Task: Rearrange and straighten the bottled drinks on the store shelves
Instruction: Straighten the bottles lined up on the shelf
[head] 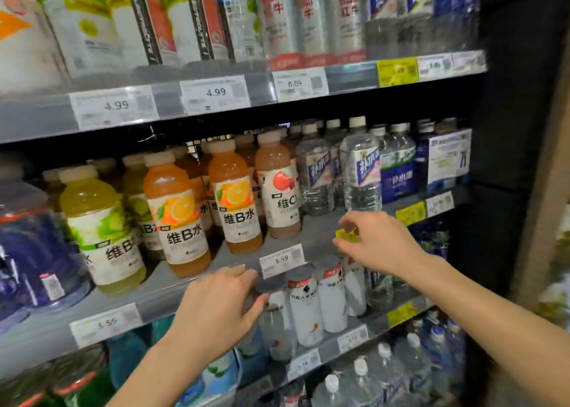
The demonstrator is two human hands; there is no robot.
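My left hand (216,311) grips a full, heavy, slick white bottle (276,326) by its cap; at two o'clock my right hand (374,241) pinches a yellow tag (347,235)

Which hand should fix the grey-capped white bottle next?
The left hand, probably. Its fingers already curl around the grey-capped white bottle on the lower shelf. The right hand is higher up, pinching a yellow tag on the shelf edge.

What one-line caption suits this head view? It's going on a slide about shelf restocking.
Left hand grasps a grey-capped bottle below the juice shelf while the right hand pinches a yellow price tag.
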